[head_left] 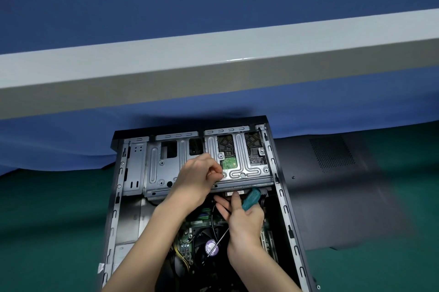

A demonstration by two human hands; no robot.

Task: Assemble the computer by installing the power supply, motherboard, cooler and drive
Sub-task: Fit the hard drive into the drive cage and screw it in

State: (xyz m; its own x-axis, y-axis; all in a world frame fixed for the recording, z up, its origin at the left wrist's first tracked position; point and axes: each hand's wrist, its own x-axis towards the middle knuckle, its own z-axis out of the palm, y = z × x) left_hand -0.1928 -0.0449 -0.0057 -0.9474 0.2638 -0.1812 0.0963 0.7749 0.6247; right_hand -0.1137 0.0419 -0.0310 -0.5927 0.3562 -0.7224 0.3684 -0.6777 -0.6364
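Note:
An open computer case (282, 196) lies on the green mat. At its far end sits the metal drive cage (240, 173), with a hard drive's green circuit board (229, 163) showing through it. My left hand (199, 175) rests on the cage and pinches a small screw at its left mounting hole. My right hand (242, 218) is just below the cage edge and holds a teal-handled screwdriver (250, 198), whose shaft points down toward the cooler fan (210, 245) on the motherboard (197, 223). The power supply is not clearly visible.
The dark side panel (344, 187) of the case lies flat to the right. A blue cloth and a grey-white rail (213, 59) run across behind the case. Green mat (47, 232) lies open to the left. Yellow and black cables (180, 256) lie inside near the fan.

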